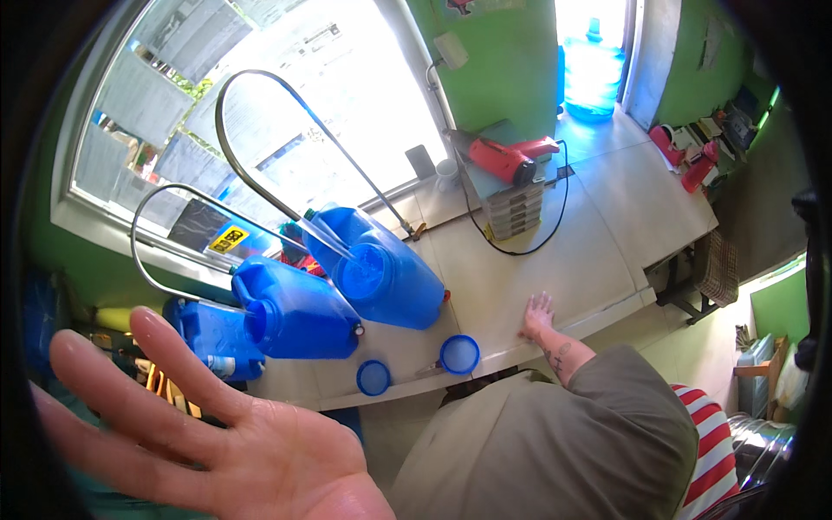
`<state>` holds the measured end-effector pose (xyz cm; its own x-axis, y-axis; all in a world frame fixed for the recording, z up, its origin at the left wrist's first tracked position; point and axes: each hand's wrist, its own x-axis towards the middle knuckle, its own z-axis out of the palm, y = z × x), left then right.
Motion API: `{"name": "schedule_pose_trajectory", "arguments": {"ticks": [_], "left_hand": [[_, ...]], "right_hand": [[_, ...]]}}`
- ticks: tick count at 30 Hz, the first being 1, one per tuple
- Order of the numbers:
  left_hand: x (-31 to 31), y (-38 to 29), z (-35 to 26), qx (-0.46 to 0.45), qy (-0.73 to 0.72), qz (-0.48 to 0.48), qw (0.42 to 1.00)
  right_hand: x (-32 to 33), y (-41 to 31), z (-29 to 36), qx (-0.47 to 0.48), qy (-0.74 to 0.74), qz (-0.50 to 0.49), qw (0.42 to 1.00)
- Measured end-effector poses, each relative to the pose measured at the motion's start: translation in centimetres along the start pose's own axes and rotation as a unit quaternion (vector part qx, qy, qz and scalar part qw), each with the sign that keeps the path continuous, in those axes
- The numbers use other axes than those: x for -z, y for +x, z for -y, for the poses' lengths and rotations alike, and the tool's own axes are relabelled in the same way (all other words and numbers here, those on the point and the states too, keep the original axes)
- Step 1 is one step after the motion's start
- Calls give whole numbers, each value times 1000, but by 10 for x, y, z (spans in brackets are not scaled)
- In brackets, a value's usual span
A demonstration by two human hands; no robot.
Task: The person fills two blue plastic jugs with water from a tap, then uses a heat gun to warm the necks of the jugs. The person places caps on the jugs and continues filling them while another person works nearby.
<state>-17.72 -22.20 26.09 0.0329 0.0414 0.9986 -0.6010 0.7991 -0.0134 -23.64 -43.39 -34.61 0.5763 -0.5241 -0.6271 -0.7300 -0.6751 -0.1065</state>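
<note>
My left hand (286, 448) is raised close to the camera, palm toward me, wet, with fingers spread and nothing in it. My right hand (538, 316) rests flat on the tiled counter (552, 266), also holding nothing. Two blue plastic jugs stand beyond my left hand: a larger jug (409, 279) and a smaller jug (305, 312), both with uncapped mouths. From a curved metal spout (250, 172), water runs into the larger one. A second curved spout (140, 244) reaches the smaller jug's mouth. Two blue screw lids (460, 355) (374, 377) lie near the counter's front edge.
Another blue jug (208, 338) is partly hidden behind my left fingers. A red heat gun (497, 159) with a black cord lies on a stack of small plastic drawers (517, 214). Farther along are a large clear-blue water bottle (591, 78) and a red spray bottle (701, 168).
</note>
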Motion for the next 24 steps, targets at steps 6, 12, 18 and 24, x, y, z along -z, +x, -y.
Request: {"name": "schedule_pose_trajectory", "arguments": {"ticks": [6, 12, 18, 24], "left_hand": [[-5, 0, -5, 67, 457, 10, 887], [-3, -2, -4, 31, 146, 12, 989], [1, -1, -14, 73, 356, 3, 932], [29, -19, -18, 67, 182, 15, 981]], "right_hand": [[1, 2, 1, -5, 12, 3, 1000], [0, 2, 1, -1, 10, 0, 1000], [-2, 5, 0, -2, 11, 0, 1000], [-1, 5, -1, -5, 13, -1, 1000]]}}
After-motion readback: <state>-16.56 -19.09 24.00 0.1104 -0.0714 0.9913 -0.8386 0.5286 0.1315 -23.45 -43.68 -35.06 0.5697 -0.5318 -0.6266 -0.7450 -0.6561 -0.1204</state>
